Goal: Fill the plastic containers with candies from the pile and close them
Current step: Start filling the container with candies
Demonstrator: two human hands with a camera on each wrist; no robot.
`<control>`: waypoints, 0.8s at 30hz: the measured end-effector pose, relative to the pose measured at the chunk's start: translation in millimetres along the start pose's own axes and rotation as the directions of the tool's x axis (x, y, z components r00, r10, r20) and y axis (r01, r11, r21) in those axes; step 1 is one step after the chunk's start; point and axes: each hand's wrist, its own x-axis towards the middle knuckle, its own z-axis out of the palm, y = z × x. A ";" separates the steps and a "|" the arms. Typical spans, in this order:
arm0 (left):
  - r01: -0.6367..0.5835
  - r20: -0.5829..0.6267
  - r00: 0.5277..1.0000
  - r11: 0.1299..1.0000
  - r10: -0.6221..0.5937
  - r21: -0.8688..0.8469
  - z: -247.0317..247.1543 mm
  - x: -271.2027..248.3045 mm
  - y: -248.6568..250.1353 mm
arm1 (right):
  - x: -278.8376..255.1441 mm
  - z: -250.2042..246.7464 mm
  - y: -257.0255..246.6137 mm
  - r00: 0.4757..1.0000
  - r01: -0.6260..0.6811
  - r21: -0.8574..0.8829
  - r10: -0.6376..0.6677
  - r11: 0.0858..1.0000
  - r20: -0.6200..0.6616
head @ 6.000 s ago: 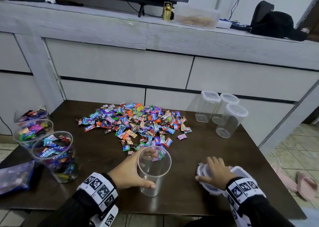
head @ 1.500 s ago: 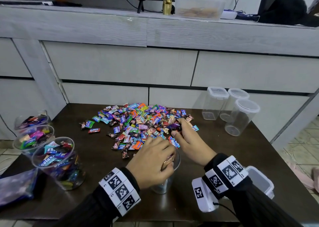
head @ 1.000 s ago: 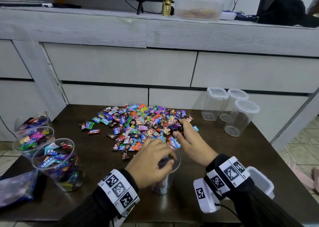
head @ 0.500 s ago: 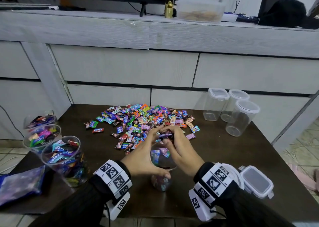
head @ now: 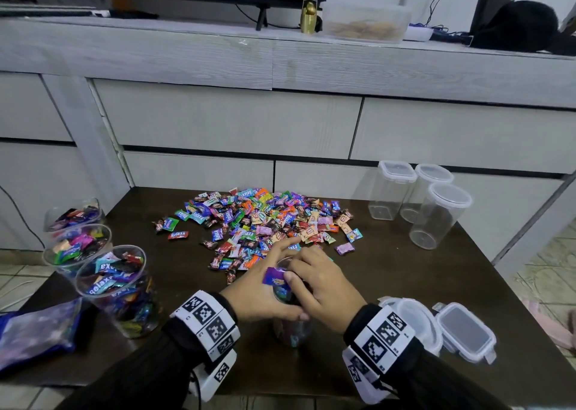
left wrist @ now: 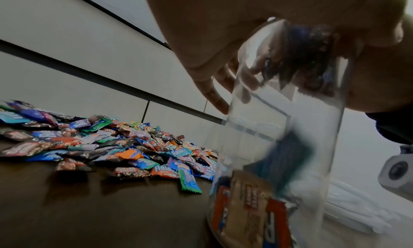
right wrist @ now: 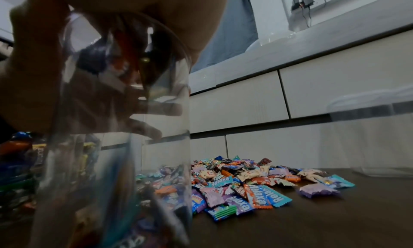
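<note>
From the head view, your left hand [head: 261, 294] curls round a clear round container [head: 291, 331] at the near middle of the dark wooden tabletop [head: 389, 272], while your right hand [head: 321, 288] bunches purple-wrapped candies [head: 274, 277] over its mouth; three filled containers [head: 115, 288] stand left, three lidded empty ones [head: 436, 213] far right, and two loose lids [head: 464, 331] near right. From the left wrist, the smooth container [left wrist: 286, 128] holds a few crinkly wrappers at its base. From the right wrist, the candy pile [right wrist: 245, 181] lies just beyond.

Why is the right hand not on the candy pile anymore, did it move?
Yes. The right hand came back from the candy pile toward the person, and now sits over the open container.
</note>
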 end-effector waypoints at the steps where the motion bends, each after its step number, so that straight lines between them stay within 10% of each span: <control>1: -0.011 -0.005 1.000 1.000 0.011 0.003 0.7 0.1 -0.1 | 0.0 -0.4 -0.2 1.000 0.015 0.006 -0.015 1.000 -0.011; 18: -0.069 0.007 0.997 0.992 0.070 -0.102 0.6 -4.2 -3.1 | -1.9 -2.8 3.2 0.994 0.032 0.222 -0.008 0.975 -0.108; 24: 0.047 -0.241 0.968 0.994 -0.068 -0.094 -14.9 -3.6 -13.5 | -2.4 -2.8 45.0 0.827 -0.372 0.285 0.455 0.883 -0.329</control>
